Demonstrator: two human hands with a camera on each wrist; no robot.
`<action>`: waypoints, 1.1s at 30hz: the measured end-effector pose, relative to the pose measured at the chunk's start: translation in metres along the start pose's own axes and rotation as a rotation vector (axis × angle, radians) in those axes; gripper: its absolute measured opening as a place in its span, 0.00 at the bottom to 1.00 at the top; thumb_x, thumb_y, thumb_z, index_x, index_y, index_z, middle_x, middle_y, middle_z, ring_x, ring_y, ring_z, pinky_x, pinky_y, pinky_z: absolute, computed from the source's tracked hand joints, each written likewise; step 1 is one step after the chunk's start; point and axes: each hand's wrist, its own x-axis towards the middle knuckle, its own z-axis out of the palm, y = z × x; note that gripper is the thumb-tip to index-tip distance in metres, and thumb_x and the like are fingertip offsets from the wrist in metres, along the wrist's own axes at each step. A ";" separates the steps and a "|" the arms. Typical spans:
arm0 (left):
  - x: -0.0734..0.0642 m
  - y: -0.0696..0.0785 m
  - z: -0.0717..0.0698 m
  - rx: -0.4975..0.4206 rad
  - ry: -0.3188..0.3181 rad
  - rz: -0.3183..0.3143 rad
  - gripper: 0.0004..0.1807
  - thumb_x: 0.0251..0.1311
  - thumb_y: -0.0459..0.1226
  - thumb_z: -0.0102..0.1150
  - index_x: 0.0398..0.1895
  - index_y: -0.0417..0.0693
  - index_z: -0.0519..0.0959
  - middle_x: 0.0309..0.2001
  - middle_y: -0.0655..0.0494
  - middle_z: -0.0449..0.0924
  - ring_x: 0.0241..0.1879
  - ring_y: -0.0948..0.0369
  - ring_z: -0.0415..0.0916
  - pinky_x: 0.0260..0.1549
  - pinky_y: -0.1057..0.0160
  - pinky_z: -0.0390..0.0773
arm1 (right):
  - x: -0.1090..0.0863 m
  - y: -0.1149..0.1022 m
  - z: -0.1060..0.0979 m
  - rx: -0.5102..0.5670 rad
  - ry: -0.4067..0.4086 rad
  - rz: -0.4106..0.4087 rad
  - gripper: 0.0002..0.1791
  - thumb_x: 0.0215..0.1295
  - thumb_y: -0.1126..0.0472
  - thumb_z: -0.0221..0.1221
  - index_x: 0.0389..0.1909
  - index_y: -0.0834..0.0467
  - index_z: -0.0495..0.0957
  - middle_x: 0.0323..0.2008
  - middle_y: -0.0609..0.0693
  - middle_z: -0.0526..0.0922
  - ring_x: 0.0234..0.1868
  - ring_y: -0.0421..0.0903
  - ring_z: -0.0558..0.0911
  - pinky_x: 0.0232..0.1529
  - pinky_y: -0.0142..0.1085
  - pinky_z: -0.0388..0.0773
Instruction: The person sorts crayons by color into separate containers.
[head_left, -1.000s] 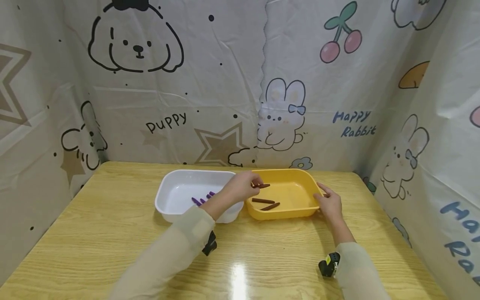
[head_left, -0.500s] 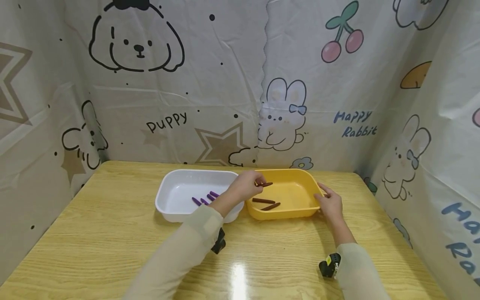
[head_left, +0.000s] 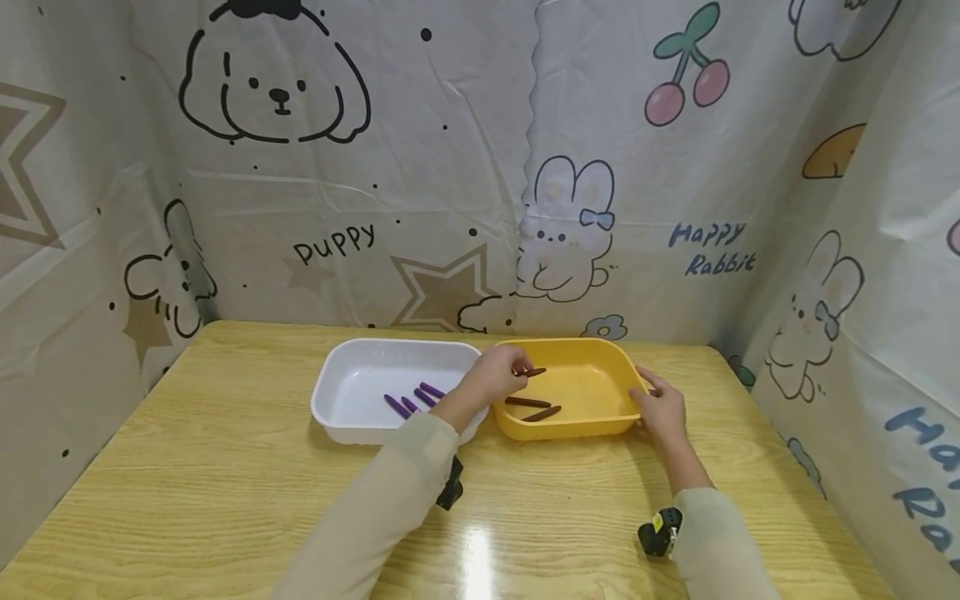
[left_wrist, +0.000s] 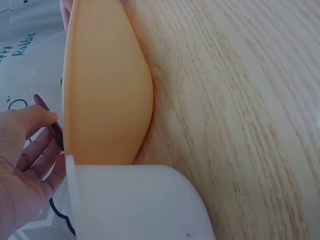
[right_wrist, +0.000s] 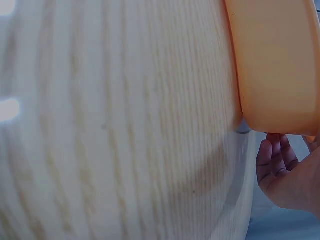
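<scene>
My left hand (head_left: 491,375) pinches a slim brown crayon (head_left: 537,372) between thumb and fingers, over the left end of the yellow tray (head_left: 585,427). In the left wrist view the brown crayon (left_wrist: 56,132) slants down beside the tray's rim, its upper tip poking out past the thumb. Two more brown crayons (head_left: 527,402) lie at the left side of the yellow tray's floor. My right hand (head_left: 662,408) grips that tray's right end, thumb at the rim and fingers against the outer wall, as the right wrist view also shows.
Left of the yellow tray, close against it, stands a white tray (head_left: 330,421) holding several purple crayons (head_left: 397,407), partly hidden by my left forearm. Both trays rest on a wood-grain table (head_left: 225,483). A printed curtain (head_left: 450,167) rises behind the table and along its sides.
My left hand has shifted slightly right with the brown crayon, and the left forearm uncovers more of the purple crayons. The right hand and both trays stay put.
</scene>
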 end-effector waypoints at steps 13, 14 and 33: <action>0.006 -0.001 0.009 0.037 -0.016 -0.031 0.08 0.58 0.32 0.58 0.41 0.45 0.81 0.40 0.50 0.80 0.40 0.57 0.75 0.44 0.60 0.78 | 0.000 -0.001 0.001 0.039 0.000 0.018 0.27 0.65 0.62 0.54 0.66 0.50 0.66 0.44 0.55 0.73 0.26 0.38 0.77 0.23 0.28 0.79; 0.007 0.000 0.010 0.058 -0.020 -0.019 0.08 0.58 0.32 0.58 0.40 0.45 0.81 0.40 0.50 0.80 0.40 0.57 0.75 0.44 0.60 0.78 | 0.000 -0.001 0.001 0.040 0.001 0.017 0.27 0.65 0.62 0.54 0.66 0.50 0.66 0.45 0.56 0.73 0.26 0.38 0.77 0.23 0.28 0.79; 0.011 -0.001 0.026 0.334 -0.055 0.007 0.11 0.60 0.35 0.57 0.45 0.49 0.80 0.45 0.53 0.80 0.46 0.59 0.76 0.47 0.62 0.78 | 0.000 0.000 0.000 0.012 0.002 0.000 0.27 0.65 0.60 0.54 0.66 0.51 0.66 0.45 0.56 0.73 0.26 0.38 0.77 0.24 0.29 0.80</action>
